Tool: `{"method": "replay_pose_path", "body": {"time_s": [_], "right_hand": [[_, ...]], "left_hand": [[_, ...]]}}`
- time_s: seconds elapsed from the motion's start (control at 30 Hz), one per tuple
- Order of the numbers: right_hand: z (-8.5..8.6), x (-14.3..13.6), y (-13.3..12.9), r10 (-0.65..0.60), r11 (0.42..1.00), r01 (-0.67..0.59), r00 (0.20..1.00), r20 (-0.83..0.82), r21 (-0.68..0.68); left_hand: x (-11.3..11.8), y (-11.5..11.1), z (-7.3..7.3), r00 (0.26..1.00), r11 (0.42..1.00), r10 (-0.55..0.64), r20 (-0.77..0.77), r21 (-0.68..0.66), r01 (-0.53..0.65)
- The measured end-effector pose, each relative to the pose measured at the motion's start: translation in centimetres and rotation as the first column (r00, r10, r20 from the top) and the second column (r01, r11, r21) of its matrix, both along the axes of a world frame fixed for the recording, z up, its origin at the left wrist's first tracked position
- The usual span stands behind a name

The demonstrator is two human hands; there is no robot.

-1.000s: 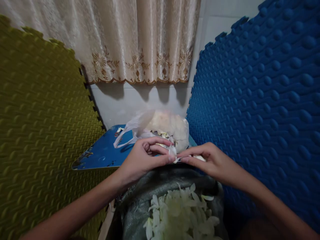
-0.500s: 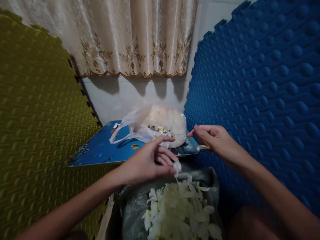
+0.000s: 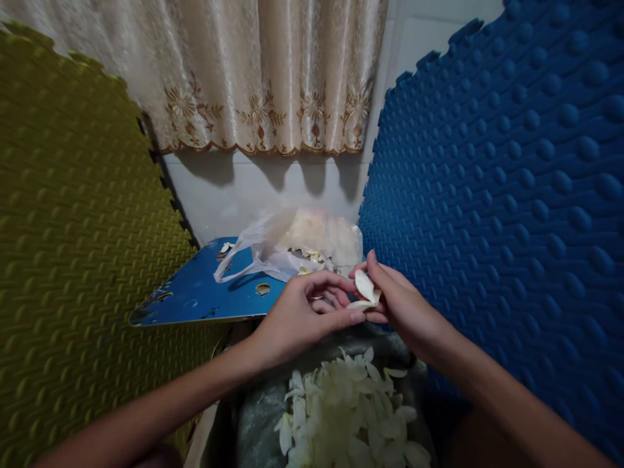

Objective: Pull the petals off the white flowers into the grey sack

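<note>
A small white flower [image 3: 364,286] with thick petals is held between my two hands, above the near edge of the blue board. My right hand [image 3: 397,302] is closed on it from the right, thumb raised behind one petal. On the other side, my left hand [image 3: 309,309] pinches at a lower petal with thumb and fingertips, its fingers curled. Below both hands, a heap of loose white petals [image 3: 358,413] lies in a dark grey-green plastic bag [image 3: 260,403].
A translucent white plastic bag [image 3: 324,227] with some petals at its mouth lies on the blue board [image 3: 205,289]. A yellow-green foam mat [image 3: 88,227] stands at left, a blue foam mat [image 3: 497,182] at right. A beige curtain [image 3: 273,71] hangs behind.
My hands have come together around the white flower. My left hand moved up and right from the petal heap, where a blurred white piece was at its fingertips; my right hand moved left and down.
</note>
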State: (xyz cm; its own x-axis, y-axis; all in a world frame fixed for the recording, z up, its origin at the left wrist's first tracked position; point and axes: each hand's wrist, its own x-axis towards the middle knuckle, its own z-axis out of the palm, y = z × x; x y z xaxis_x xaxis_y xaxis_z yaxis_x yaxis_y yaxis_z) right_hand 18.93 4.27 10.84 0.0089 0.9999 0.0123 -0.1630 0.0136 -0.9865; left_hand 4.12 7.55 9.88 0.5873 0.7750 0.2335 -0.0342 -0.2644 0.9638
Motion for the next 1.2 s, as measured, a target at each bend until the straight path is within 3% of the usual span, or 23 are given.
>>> {"method": "replay_pose_path", "body": {"time_s": [0.1, 0.2, 0.37, 0.47, 0.53, 0.6, 0.7, 0.8, 0.83, 0.9, 0.97, 1.03, 1.2], "right_hand": [[0.4, 0.6, -0.1, 0.124, 0.991, -0.122, 0.992, -0.024, 0.061], [0.9, 1.7, 0.0, 0.234, 0.966, -0.243, 0.967, 0.099, 0.087], [1.1, 3.3, 0.5, 0.247, 0.968, -0.249, 0.924, 0.292, -0.031], [0.9, 3.3, 0.6, 0.242, 0.968, -0.252, 0.920, 0.309, -0.006], [0.7, 3.1, 0.6, 0.201, 0.975, -0.222, 0.927, 0.315, 0.033], [0.5, 2.8, 0.6, 0.156, 0.981, -0.185, 0.933, 0.324, 0.059], [0.3, 2.5, 0.6, 0.112, 0.987, -0.144, 0.936, 0.335, 0.070], [0.1, 2.4, 0.8, 0.089, 0.991, -0.118, 0.937, 0.337, 0.068], [0.1, 2.4, 0.8, 0.091, 0.991, -0.119, 0.939, 0.333, 0.066], [0.1, 2.4, 0.9, 0.099, 0.990, -0.127, 0.940, 0.328, 0.066], [0.2, 2.4, 0.8, 0.125, 0.987, -0.151, 0.935, 0.332, 0.055], [0.5, 2.5, 0.6, 0.161, 0.981, -0.187, 0.929, 0.333, 0.046], [1.1, 3.2, 0.6, 0.095, 0.987, -0.136, 0.926, 0.365, 0.089]], "left_hand": [[-0.1, 0.6, 0.1, 0.998, 0.992, 0.033, 0.047, -0.127, -0.027], [-0.4, 0.8, 0.5, 0.995, 0.984, 0.091, 0.035, -0.155, -0.085], [-0.9, 0.9, 0.4, 0.996, 0.992, 0.087, -0.030, -0.093, -0.090], [-1.1, 0.9, 0.1, 0.991, 0.992, 0.110, -0.074, -0.059, -0.115], [-1.3, 0.8, 0.0, 0.984, 0.989, 0.147, -0.106, 0.049, -0.142], [-1.4, 0.5, 0.1, 0.970, 0.949, 0.221, -0.098, 0.251, -0.191], [-1.5, -0.1, 0.2, 0.954, 0.799, 0.297, -0.038, 0.557, -0.226], [-1.4, -0.6, 0.4, 0.960, 0.704, 0.280, 0.022, 0.675, -0.221], [-1.4, -0.7, 0.4, 0.960, 0.708, 0.276, 0.041, 0.667, -0.232], [-1.3, -0.7, 0.4, 0.962, 0.780, 0.268, 0.058, 0.572, -0.252], [-1.2, -0.6, 0.3, 0.967, 0.883, 0.251, 0.045, 0.398, -0.248], [-1.2, -0.1, 0.2, 0.970, 0.941, 0.239, 0.047, 0.234, -0.244], [-1.4, 1.7, -0.1, 0.933, 0.934, 0.339, 0.118, 0.080, -0.349]]}}
